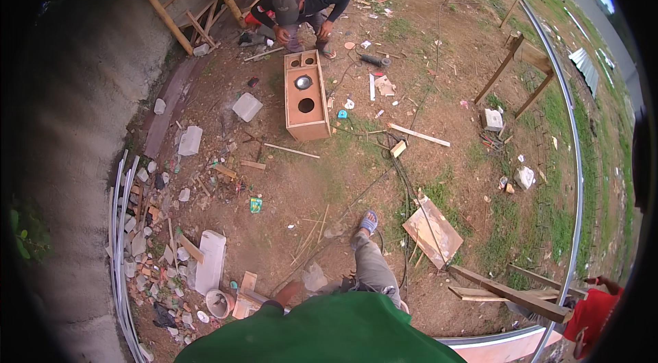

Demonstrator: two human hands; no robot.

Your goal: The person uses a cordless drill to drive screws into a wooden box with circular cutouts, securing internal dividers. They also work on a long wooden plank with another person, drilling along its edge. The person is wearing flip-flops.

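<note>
My left hand (pixel 289 292) shows only in part at the lower edge, beside my green shirt; its fingers are too small and blurred to read. It is nearest to some wood offcuts (pixel 245 303) and a crumpled clear plastic bag (pixel 314 276) on the ground. My right hand is out of sight. Ahead of me a long wooden speaker box (pixel 306 95) lies with its holed face up. One large hole holds a shiny metal round piece (pixel 303 82); the other large hole is dark. Two small holes sit at its far end.
A co-worker in a dark cap (pixel 288 5) crouches behind the box. Near it lie an angle grinder (pixel 375 61), a turquoise tape measure (pixel 342 114) and cables (pixel 407 181). A plywood board (pixel 433 231) lies right; rubble (pixel 140 243) lines the left wall. A red-clothed person (pixel 595 318) is at lower right.
</note>
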